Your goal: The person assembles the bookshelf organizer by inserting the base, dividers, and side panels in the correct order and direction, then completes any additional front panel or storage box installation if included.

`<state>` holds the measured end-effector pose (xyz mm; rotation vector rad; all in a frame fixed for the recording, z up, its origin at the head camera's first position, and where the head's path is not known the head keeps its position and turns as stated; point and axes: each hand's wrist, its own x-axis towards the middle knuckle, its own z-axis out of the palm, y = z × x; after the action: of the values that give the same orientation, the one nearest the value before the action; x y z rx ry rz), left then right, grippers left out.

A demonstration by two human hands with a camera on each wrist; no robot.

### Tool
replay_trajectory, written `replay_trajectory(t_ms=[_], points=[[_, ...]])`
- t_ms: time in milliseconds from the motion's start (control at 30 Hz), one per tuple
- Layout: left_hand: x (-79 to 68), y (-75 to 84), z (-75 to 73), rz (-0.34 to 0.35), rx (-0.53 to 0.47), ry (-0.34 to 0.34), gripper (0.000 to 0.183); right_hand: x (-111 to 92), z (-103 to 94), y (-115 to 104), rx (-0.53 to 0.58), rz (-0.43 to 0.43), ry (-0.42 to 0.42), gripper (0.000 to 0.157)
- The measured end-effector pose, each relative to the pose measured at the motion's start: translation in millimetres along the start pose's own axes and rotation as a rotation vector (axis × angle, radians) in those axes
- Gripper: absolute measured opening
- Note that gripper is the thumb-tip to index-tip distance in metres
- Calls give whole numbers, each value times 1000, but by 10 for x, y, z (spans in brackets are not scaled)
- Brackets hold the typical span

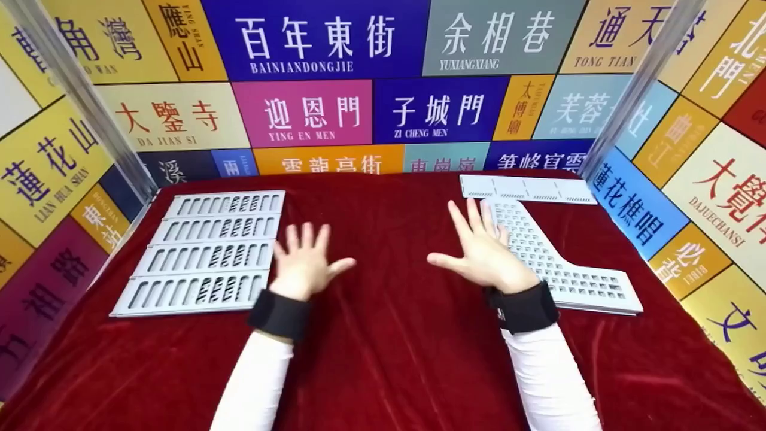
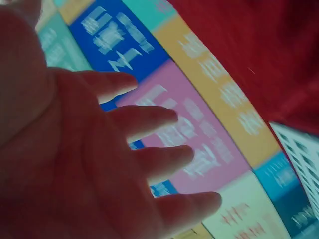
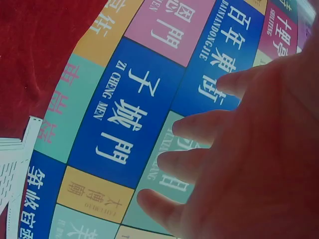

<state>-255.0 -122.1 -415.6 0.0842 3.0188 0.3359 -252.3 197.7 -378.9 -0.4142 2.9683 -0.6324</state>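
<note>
My left hand (image 1: 302, 261) has its fingers spread, with nothing held, beside the right edge of a slotted grey panel set (image 1: 197, 272). That set shows several rows of long slots, some with dark striped patterns in them. My right hand (image 1: 485, 251), also with spread fingers and holding nothing, is over the left edge of an L-shaped grey perforated panel (image 1: 589, 281). Whether it touches that panel I cannot tell. Both wrist views show the palms and straight fingers, the left hand (image 2: 99, 159) and the right hand (image 3: 249, 154), against the printed wall.
A flat grey strip (image 1: 529, 188) lies behind the perforated panel. Dark red cloth (image 1: 383, 323) covers the table. Colourful walls of printed signs (image 1: 302, 114) stand at the back and sides, with clear upright posts (image 1: 634, 78) at the back corners.
</note>
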Motion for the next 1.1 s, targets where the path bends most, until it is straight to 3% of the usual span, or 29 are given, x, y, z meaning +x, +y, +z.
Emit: replay_trajectory(t_ms=[233, 400, 500, 600, 833, 933, 1100], points=[[64, -624, -50, -187, -20, -120, 88, 23, -95, 156, 34, -21, 12, 101], [72, -894, -53, -294, -83, -173, 98, 38, -138, 270, 79, -16, 13, 94], [73, -981, -23, -344, -109, -189, 103, 50, -145, 328, 82, -13, 18, 92], [67, -1034, 7, -348, -107, -196, 102, 59, -154, 383, 76, -11, 18, 91], [101, -1109, 34, -341, -40, -114, 83, 68, -171, 468, 72, 28, 10, 90], [115, -1147, 49, -364, -56, -99, 83, 74, -173, 490, 69, 37, 5, 89], [126, -1166, 57, -341, -51, -70, 82, 82, -167, 503, 74, 28, -6, 88]])
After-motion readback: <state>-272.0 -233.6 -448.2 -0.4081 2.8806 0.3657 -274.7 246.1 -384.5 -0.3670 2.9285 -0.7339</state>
